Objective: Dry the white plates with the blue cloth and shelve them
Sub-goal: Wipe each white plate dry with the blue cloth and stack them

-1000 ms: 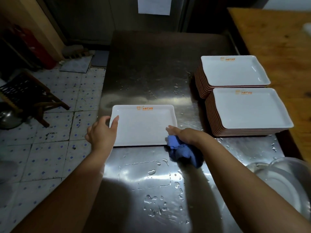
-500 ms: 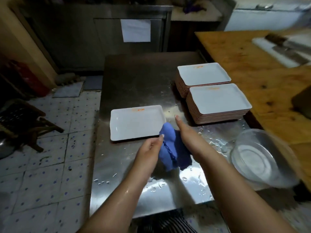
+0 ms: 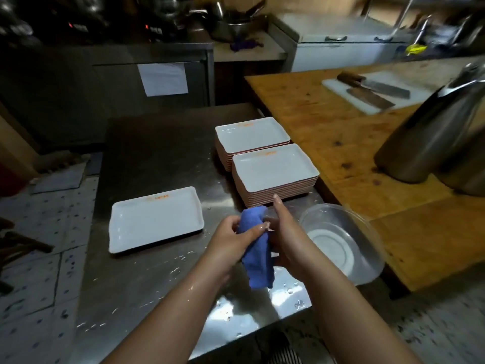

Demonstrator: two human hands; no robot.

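Presently the bunched blue cloth [image 3: 256,254] is held upright between both hands above the wet stainless-steel tabletop [image 3: 147,164]: it is gripped by the curled fingers of the left hand [image 3: 233,240] on one side and by the right hand [image 3: 284,237] on the other, whose forefinger is kept straight. A single white rectangular plate [image 3: 156,219] is left lying flat on the tabletop just to the left of the hands, untouched. Two stacks of white rectangular plates [image 3: 274,170] are seen beyond the hands, beside the wooden worktop [image 3: 328,132], and a clear plastic bowl [image 3: 341,243] sits near the right hand.

How the right hand's remaining fingers lie behind the cloth cannot be made out; the far right of the view is blurred.

Compared with half a second ago, the cloth has been raised off the tabletop and the hands drawn closer around it; the single plate has not been moved.
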